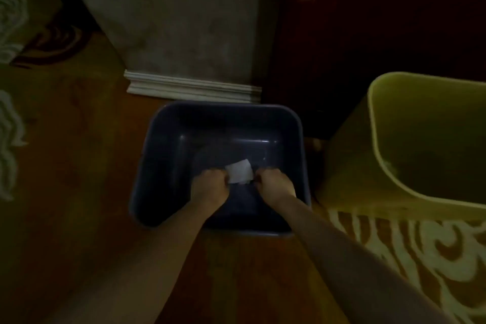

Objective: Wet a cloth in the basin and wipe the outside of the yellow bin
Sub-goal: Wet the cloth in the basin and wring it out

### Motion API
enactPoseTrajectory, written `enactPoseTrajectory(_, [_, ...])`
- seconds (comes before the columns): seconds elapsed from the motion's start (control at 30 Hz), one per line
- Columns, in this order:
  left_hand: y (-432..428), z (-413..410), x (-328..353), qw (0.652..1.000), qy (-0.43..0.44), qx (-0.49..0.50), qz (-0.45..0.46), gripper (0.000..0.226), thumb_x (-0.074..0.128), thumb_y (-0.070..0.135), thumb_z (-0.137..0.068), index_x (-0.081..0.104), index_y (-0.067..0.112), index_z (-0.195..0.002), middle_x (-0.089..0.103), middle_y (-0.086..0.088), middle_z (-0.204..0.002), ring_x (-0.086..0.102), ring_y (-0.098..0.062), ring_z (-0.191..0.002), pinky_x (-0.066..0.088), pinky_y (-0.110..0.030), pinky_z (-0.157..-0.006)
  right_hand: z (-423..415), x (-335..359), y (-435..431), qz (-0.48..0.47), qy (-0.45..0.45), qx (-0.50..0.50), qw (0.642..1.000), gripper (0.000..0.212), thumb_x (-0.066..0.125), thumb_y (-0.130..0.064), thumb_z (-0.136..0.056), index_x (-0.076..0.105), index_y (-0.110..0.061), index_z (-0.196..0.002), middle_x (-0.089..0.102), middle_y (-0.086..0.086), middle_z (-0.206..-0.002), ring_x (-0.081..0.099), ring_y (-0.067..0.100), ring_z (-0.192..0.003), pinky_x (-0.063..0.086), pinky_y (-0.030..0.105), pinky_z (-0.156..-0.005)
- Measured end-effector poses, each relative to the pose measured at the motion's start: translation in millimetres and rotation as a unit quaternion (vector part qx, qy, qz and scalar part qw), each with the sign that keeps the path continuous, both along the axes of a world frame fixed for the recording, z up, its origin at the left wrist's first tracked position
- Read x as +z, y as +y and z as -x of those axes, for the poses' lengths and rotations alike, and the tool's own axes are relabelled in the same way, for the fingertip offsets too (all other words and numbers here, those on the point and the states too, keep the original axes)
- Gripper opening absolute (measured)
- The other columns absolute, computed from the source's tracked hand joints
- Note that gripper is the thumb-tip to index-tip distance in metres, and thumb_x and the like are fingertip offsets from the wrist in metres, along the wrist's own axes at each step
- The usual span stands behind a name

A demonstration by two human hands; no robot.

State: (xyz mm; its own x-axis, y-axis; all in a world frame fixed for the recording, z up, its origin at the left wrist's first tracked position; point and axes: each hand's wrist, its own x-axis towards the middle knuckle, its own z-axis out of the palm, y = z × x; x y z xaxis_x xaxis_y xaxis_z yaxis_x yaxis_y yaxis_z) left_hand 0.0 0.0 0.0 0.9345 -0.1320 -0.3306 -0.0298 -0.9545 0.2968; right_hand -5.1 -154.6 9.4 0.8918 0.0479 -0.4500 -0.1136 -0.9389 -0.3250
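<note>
Two hands: left hand (pixel 210 184) and right hand (pixel 273 183) clenched on opposite ends of the cloth (pixel 239 171), inside the basin (pixel 163 144).
Floor: dim reddish wood floor (pixel 79 166); patterned rug (pixel 410 250) right of the basin.
Room: pale wall (pixel 171 13) with white skirting (pixel 192 88) behind the basin.
Cloth: small, white, stretched.
Yellow bin (pixel 349 171): right of the basin, tilted, open.

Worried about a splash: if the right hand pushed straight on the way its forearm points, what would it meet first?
Probably the white cloth the right hand already grips, then the basin floor or far wall; depth is unclear in this dim view.
</note>
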Motion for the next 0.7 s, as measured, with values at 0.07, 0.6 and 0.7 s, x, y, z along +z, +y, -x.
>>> enactPoseTrajectory(0.07, [-2,-12,-28,1.0,-0.01,0.004,0.018,0.021,0.048,0.009,-0.087,0.069,0.008,-0.09,0.07,-0.015,-0.096,0.063,-0.029,-0.084,0.048,-0.033,-0.064,-14,-25,2,-0.005,-0.009,0.005,1.0,0.021,0.045,-0.012,-0.094,0.062,-0.009,-0.104,0.064,0.015,-0.111,0.061,0.032,-0.097,0.052,0.036,-0.076])
enactPoseTrajectory(0.6, [-18,-55,-89,0.999,0.006,0.044,0.02,0.032,0.049,0.017,-0.089,0.052,0.001,-0.117,0.046,-0.02,-0.127,0.041,-0.034,-0.117,0.043,-0.042,-0.089,-59,-89,14,-0.033,-0.059,-0.039,0.997,0.028,0.056,-0.012,-0.09,0.054,-0.004,-0.117,0.047,0.018,-0.129,0.047,0.03,-0.117,0.047,0.037,-0.091])
enactPoseTrajectory(0.7, [-15,-57,-91,0.998,-0.007,0.05,0.028,0.03,0.051,0.017,-0.088,0.055,0.005,-0.115,0.046,-0.018,-0.126,0.04,-0.033,-0.117,0.041,-0.039,-0.088,-56,-90,14,-0.056,-0.069,-0.055,0.995,0.017,0.052,-0.009,-0.09,0.056,-0.002,-0.105,0.055,0.018,-0.118,0.052,0.03,-0.108,0.049,0.037,-0.084])
